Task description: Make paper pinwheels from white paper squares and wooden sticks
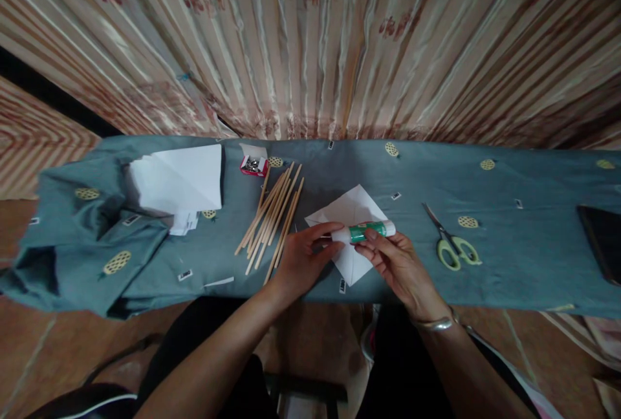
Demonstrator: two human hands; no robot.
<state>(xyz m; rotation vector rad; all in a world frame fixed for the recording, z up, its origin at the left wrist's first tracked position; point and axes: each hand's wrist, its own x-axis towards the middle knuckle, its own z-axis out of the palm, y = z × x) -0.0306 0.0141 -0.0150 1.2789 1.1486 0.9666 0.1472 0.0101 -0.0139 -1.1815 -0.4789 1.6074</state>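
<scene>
A green and white glue stick (367, 232) lies sideways between my two hands, above a folded square of white paper (356, 264). My left hand (306, 252) pinches its white left end between thumb and fingers. Around the green barrel near the right end, my right hand (395, 264) is closed, thumb on top. The paper is turned corner-up on the cloth and shows crease lines; my fingers and the glue stick hide part of it. Just left of my left hand is a loose bundle of thin wooden sticks (272, 215).
Scissors (451, 244) with green handles lie to the right, and a dark flat device (601, 241) sits at the right edge. A small box of metal pins (254, 163) stands behind the sticks. White sheets (179, 176) lie at left on the teal cloth (524, 257). A curtain (310, 44) hangs behind.
</scene>
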